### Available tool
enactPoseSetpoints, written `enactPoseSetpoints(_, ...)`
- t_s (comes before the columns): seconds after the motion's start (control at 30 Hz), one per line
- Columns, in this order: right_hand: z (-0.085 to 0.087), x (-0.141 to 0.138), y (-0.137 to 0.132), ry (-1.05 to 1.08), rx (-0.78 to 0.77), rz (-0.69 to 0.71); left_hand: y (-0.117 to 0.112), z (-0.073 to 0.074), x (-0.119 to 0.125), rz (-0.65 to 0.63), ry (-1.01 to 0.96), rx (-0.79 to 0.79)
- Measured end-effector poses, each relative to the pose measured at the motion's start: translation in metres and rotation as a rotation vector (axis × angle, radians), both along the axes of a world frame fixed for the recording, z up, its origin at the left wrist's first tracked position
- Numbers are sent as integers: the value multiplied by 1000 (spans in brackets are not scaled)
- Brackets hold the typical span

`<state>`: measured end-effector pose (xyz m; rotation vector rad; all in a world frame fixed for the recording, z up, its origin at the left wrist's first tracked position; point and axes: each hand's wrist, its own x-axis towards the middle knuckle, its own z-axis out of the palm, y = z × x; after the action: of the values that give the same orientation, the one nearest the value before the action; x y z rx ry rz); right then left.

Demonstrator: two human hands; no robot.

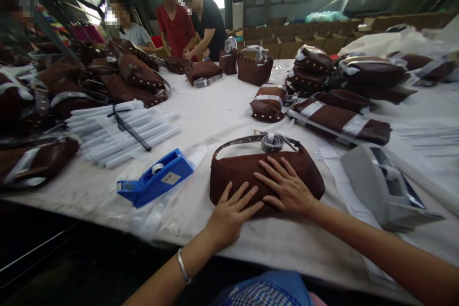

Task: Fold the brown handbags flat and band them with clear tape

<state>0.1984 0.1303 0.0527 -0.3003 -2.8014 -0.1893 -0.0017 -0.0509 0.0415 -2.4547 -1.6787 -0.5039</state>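
Note:
A dark brown handbag [229, 167] lies on the white-covered table in front of me. Its handle arches at the far side, where a coiled strap [272, 142] in clear wrap sits. My left hand [231, 213] rests flat on the bag's near left part, fingers spread. Higher up on its right half, my right hand [289, 186] presses with outstretched fingers. Neither hand grips anything. To the left of the bag stands a blue tape dispenser [158, 179]; on the right is a grey tape dispenser [380, 186].
Rolled white paper sticks [122, 134] tied with a black band lie at left. Brown bags [125, 71] are heaped at the back left, and more bags [344, 119] lie at right. Across the table, people [204, 24] stand; cardboard boxes [287, 48] line the background.

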Motion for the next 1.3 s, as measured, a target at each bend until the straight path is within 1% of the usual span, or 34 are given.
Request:
enactPoseSetpoints(0.07,-4,1,2,-4,13,7,3,27,2,-6,-120,-123)
enactPoseSetpoints(0.1,-3,3,3,-1,20,12,7,39,4,19,-182,-146)
enactPoseSetpoints(0.13,-3,4,3,3,24,13,13,49,6,64,-229,-136)
enactPoseSetpoints(0.17,-2,6,3,6,30,15,20,54,8,126,-251,-97)
enactPoseSetpoints(0.2,-2,6,2,10,33,17,28,54,11,197,-246,-35)
enactPoseSetpoints(0.23,-2,7,2,14,35,20,36,50,13,267,-218,34)
enactPoseSetpoints(0.27,-2,7,1,15,34,24,43,41,16,329,-173,95)
enactPoseSetpoints(0.33,-3,6,1,16,25,33,51,18,20,414,-99,169)
enactPoseSetpoints(0.4,-1,5,0,18,8,35,52,-2,21,451,-83,200)
enactPoseSetpoints(0.47,7,5,0,32,-4,33,49,-13,21,446,-84,216)
enactPoseSetpoints(0.57,22,9,0,118,1,-17,46,-15,19,452,-43,218)
enactPoseSetpoints(0.63,24,15,0,215,18,-97,46,-14,19,476,-10,203)
enactPoseSetpoints(0.67,21,19,-1,246,29,-126,47,-14,19,481,-2,204)
enactPoseSetpoints(0.73,8,26,-2,233,44,-154,47,-13,20,467,3,214)
enactPoseSetpoints(0.83,-17,31,0,156,58,-144,44,-11,22,431,24,244)
enactPoseSetpoints(0.9,-27,30,3,184,69,-129,41,-9,22,371,102,251)
enactPoseSetpoints(1.0,-35,28,4,261,94,-80,35,-8,21,256,237,249)
enactPoseSetpoints(1.07,-41,34,-2,278,100,-63,33,-9,21,235,250,253)
enactPoseSetpoints(1.13,-49,47,-15,293,77,-67,31,-10,21,232,216,257)
enactPoseSetpoints(1.2,-55,66,-32,323,5,-56,32,-12,21,220,180,244)
enactPoseSetpoints(1.23,-55,75,-40,343,-54,-52,32,-13,20,215,165,235)
enactPoseSetpoints(1.27,-52,81,-48,365,-119,-52,33,-14,20,211,154,229)
enactPoseSetpoints(1.3,-46,85,-53,388,-177,-57,33,-15,20,208,144,225)
